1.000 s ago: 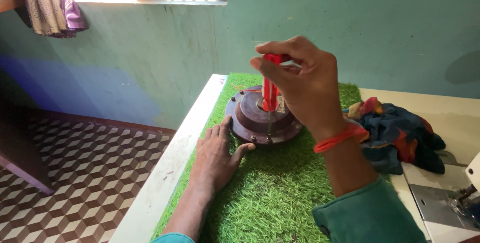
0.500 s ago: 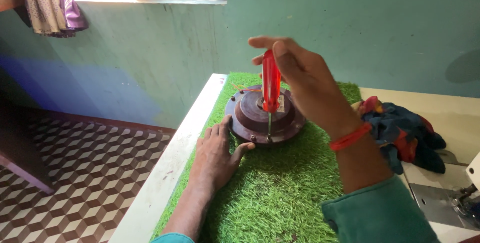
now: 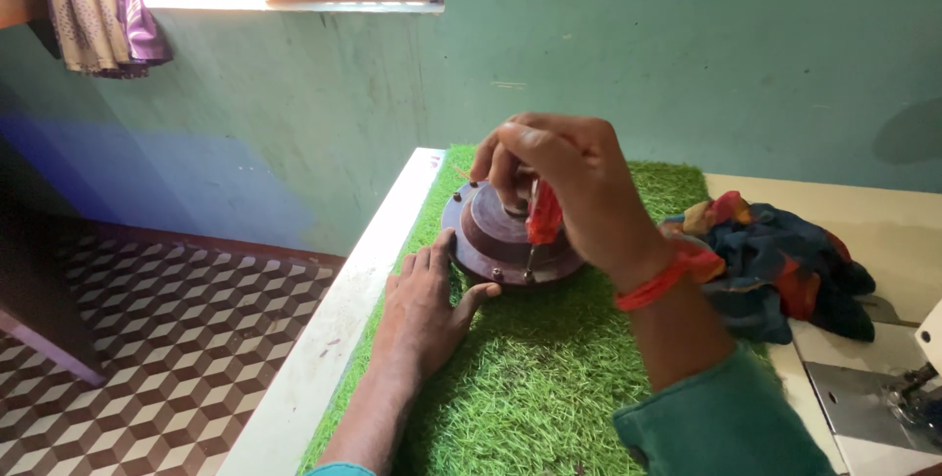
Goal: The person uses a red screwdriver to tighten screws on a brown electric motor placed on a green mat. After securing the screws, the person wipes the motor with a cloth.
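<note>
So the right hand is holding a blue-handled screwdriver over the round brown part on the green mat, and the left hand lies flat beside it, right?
Not quite: the screwdriver has a red handle, not blue, as the head view shows. The rest holds: the right hand holds it over the round brown part on the green mat, and the left hand lies flat beside it.

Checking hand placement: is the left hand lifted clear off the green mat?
No, the left hand lies flat on the green mat, fingertips against the round brown part.
</note>
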